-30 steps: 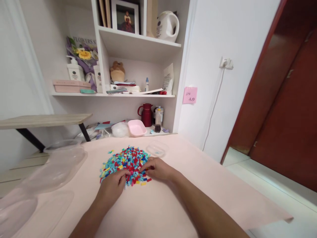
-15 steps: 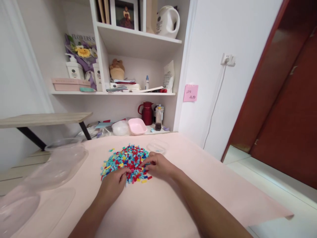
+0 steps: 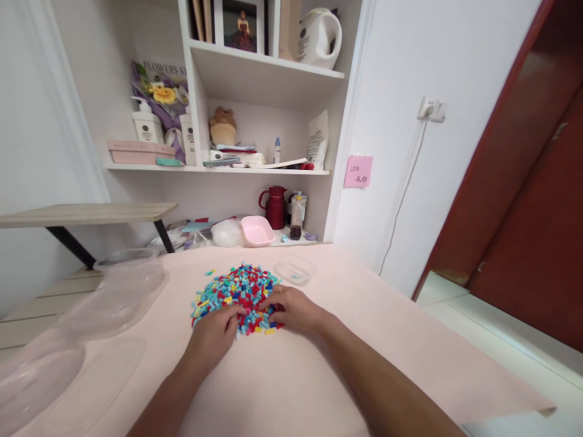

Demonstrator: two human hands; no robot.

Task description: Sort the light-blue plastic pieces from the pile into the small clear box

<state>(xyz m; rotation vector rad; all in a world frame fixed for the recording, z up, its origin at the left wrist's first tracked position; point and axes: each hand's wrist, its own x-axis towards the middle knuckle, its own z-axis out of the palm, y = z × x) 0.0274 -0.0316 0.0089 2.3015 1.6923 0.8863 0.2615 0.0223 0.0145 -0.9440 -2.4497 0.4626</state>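
A heap of small toy bricks (image 3: 237, 285), in light blue, red, yellow, dark blue and green, lies on the pink-covered table (image 3: 273, 382). At the heap's near left edge is my left hand (image 3: 216, 331), thumb and forefinger pinched together; what sits between the fingertips, if anything, is too small to make out. My right hand (image 3: 294, 308) reaches into the heap's right side, its thumb and fingers apart and the fingertips among red and blue bricks. Behind it stands a clear shallow container (image 3: 295, 270) with a bit of light blue inside.
Clear plastic tubs (image 3: 109, 306) and a clear lid (image 3: 100, 376) lie along the table's left side. At the back are a pink basin (image 3: 257, 231), a red jug (image 3: 275, 207) and a bottle of dark liquid (image 3: 296, 218). A wooden bench (image 3: 86, 213) stands at left.
The view has swung slightly left, so everything appears a little further right. Both hands stay at the heap, with only small finger movements.
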